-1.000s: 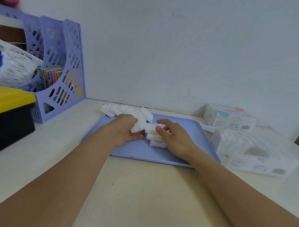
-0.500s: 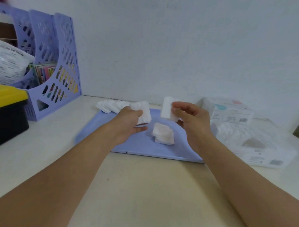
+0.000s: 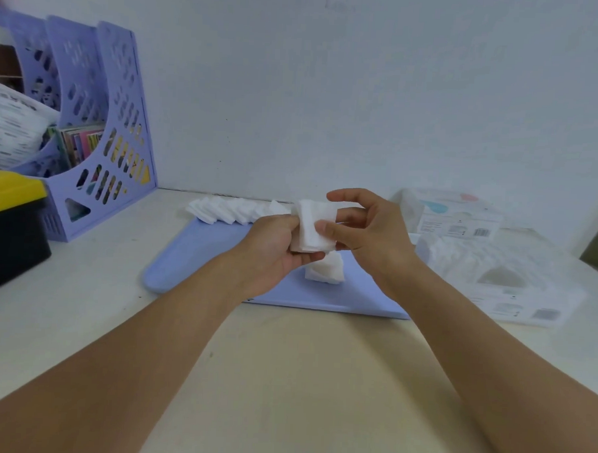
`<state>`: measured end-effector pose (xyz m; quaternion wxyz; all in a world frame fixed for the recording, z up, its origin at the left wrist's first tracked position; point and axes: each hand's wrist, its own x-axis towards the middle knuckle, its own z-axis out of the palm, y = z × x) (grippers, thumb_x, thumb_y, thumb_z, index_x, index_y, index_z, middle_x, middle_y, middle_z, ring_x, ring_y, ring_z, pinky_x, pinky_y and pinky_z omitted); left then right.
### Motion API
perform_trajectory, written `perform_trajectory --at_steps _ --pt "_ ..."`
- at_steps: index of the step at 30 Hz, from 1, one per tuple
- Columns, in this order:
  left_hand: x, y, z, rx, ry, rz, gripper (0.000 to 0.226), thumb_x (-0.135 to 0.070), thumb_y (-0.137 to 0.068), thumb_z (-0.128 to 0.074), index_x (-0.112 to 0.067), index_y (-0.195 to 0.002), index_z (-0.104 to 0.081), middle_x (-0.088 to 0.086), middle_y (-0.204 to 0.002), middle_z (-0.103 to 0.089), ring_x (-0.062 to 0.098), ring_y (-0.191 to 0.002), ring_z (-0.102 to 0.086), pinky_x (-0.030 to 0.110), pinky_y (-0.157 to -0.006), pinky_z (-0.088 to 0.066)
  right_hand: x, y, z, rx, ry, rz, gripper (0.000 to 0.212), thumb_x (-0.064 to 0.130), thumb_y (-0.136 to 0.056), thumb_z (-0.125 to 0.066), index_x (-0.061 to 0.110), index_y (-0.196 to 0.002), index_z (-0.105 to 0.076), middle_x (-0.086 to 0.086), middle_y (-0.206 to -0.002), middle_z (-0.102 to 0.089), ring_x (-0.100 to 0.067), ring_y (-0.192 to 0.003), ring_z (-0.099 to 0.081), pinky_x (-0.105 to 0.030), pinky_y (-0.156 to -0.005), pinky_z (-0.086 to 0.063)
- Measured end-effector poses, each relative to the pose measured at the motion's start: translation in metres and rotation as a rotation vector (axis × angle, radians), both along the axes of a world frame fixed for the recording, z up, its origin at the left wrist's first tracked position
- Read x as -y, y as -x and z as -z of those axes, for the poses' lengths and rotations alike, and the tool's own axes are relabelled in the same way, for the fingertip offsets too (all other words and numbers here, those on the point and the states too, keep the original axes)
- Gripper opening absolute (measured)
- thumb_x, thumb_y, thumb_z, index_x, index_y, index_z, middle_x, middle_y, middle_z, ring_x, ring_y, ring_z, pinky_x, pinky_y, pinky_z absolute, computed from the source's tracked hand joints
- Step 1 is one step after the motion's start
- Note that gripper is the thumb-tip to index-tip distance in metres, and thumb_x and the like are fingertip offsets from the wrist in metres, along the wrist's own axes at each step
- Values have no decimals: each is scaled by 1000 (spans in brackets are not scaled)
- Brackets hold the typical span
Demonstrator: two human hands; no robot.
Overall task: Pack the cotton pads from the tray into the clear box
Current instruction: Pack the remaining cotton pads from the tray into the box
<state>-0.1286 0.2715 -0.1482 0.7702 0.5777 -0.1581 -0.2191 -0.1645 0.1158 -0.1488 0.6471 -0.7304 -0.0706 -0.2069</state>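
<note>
The right thumb (image 3: 328,227) presses flat on the front of a small stack of cotton pads (image 3: 313,228), with the index finger arched over its top edge and the other fingers loosely curled behind it. The right hand (image 3: 369,236) thus pinches the stack from the right. The left hand (image 3: 276,249) grips the same stack from the left and beneath, its fingers curled round the lower edge and its thumb against the near side. The stack stands on edge between the two hands, lifted above the tray (image 3: 200,256).

Taking the pale blue tray as the landmark: a second, smaller pile of pads (image 3: 325,270) lies on its middle, directly below the held stack. A row of overlapping pads (image 3: 233,211) lies along its far-left edge, partly over the rim. Just beside its right edge sits the clear box (image 3: 501,279), with white pads showing through its wall; how full it is cannot be judged. Behind that box, to the tray's far right, stands a white carton (image 3: 459,216) with pink and blue marks. Well to the tray's left stands a lilac magazine rack (image 3: 99,142) holding coloured booklets, and nearer the left edge of view a black bin with a yellow lid (image 3: 10,220). All rest on a cream table (image 3: 301,380) against a pale wall.
</note>
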Motion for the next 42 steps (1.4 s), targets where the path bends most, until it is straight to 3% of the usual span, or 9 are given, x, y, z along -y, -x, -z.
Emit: perform_trajectory --at_steps 4,9,13,16,21,27,30,35,42 --pt "2 -3 3 -57 29 35 54 -47 -107 -32 -8 -132 -59 13 -129 -68 29 -120 -65 38 -96 -53 2 -5 5 -17 27 40 40 -4 -79 -82 13 -112 -67 2 -70 -72 -16 -68 -72 -29 -65 -59" --pt "1 -15 11 235 -184 -225 30 -14 -109 -37 -7 -131 -56 12 -129 -64 23 -102 -67 29 -76 -59 -2 -12 12 -26 -134 39 24 15 -93 -73 18 -117 -69 -5 -110 -73 -17 -91 -72 -28 -75 -59" --pt "-13 -33 13 173 -254 -385 32 -19 -109 -38 -9 -138 -47 12 -127 -58 17 -85 -64 30 -64 -59 12 -21 26 -172 493 284 44 40 -94 -69 19 -131 -63 7 -120 -66 -11 -104 -61 -21 -85 -44" --pt "-10 -36 21 30 -293 -353 32 -22 -107 -38 -6 -132 -48 14 -106 -58 19 -68 -59 25 -41 -46 15 -26 33 -404 581 122 61 41 -90 -74 12 -140 -55 -2 -123 -62 -17 -112 -60 -30 -100 -47" --pt "-7 -41 24 -26 -285 -349 23 -21 -105 -38 -7 -119 -50 10 -84 -49 17 -57 -43 24 -41 -35 18 -26 31 -351 464 14 31 17 -83 -83 3 -108 -72 -4 -94 -69 -13 -83 -61 -21 -71 -50" --pt "-8 -36 23 -32 -271 -320 32 -19 -106 -40 -2 -133 -48 10 -93 -55 18 -68 -52 26 -47 -51 20 -18 25 -323 206 -61 13 5 -85 -79 13 -92 -71 1 -85 -70 -10 -79 -64 -18 -71 -51" --pt "-9 -36 23 15 -265 -337 35 -20 -106 -46 -2 -136 -46 9 -101 -57 18 -74 -56 29 -61 -55 23 -13 12 -217 28 -51 18 -1 -83 -77 4 -99 -71 -9 -95 -71 -18 -90 -66 -33 -87 -56" --pt "-10 -28 18 173 -272 -339 18 -22 -99 -62 -7 -108 -64 11 -104 -69 18 -76 -66 26 -60 -55 28 -2 -4 -181 -55 -144 14 10 -89 -74 12 -102 -73 -5 -83 -70 -14 -68 -61 -22 -58 -49" --pt "4 -2 7 142 -175 -96 14 -20 -99 -56 -11 -99 -67 -2 -72 -70 10 -60 -62 22 -51 -50 26 2 -10 -146 26 -184 11 17 -93 -71 11 -103 -72 -12 -80 -61 -17 -64 -46 -21 -51 -36"
